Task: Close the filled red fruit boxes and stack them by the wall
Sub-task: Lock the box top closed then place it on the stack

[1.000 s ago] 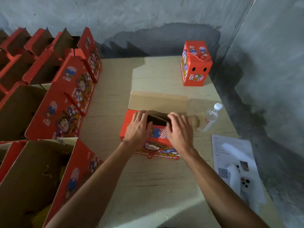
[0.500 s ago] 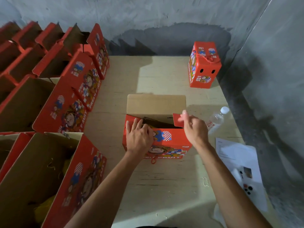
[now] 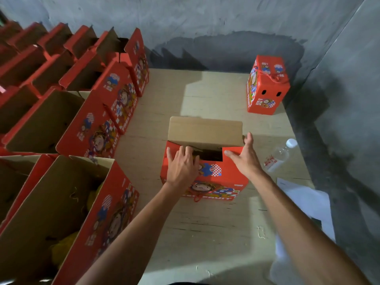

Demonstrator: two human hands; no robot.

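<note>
A red fruit box [image 3: 216, 177] stands in the middle of the wooden table, its brown back flap [image 3: 203, 131] upright and a dark gap still showing at the top. My left hand [image 3: 182, 166] lies flat on the box's front top flap, fingers straight. My right hand [image 3: 243, 156] reaches over the box's right top corner, its fingers spread and touching the right end of the back flap. A closed red box [image 3: 267, 87] with a string handle stands far right by the wall.
Several open red boxes [image 3: 86, 124] line the left side, the nearest [image 3: 61, 219] holding yellow fruit. A plastic bottle [image 3: 279, 155] lies right of the box. White papers [image 3: 304, 200] sit at the table's right edge. Grey walls enclose the back and right.
The back flap has risen upright. My right hand moved from the top flap out to the box's right corner and spread open. My left hand stayed on the front flap.
</note>
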